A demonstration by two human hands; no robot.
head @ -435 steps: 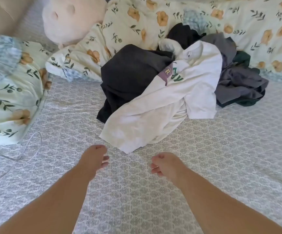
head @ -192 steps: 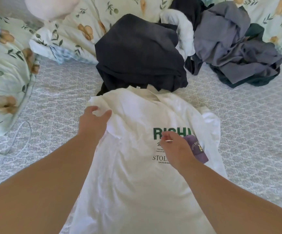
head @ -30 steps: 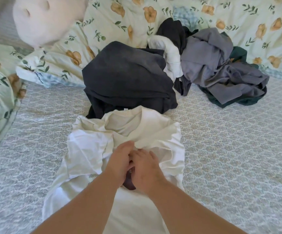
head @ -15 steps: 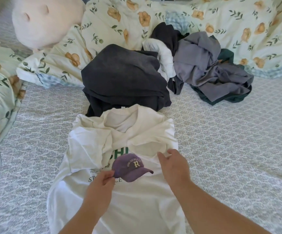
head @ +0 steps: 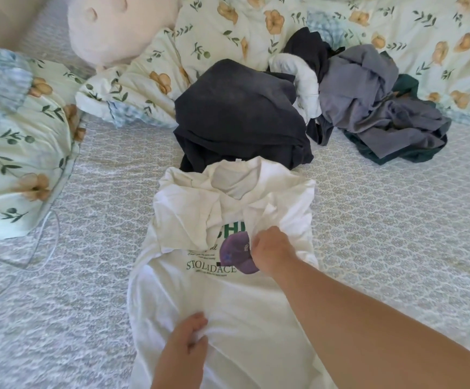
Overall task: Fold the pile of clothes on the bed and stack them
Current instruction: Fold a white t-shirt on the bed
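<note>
On the bed, our left hand has dropped to pinch the lower shirt; our right hand fingers pinch the folded-in sleeve. Sleeves tucked, halving comes next; the pile waits behind.

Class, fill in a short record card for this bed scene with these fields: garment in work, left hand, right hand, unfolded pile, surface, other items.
garment in work: white T-shirt, print side up, both sleeves folded inward
left hand: left hand pinches the lower shirt fabric
right hand: right hand grips the folded right sleeve beside the purple cap print
unfolded pile: dark garment, grey garment, behind the shirt
surface: patterned bedspread
other items: floral duvet, plush toy, white cable
</note>
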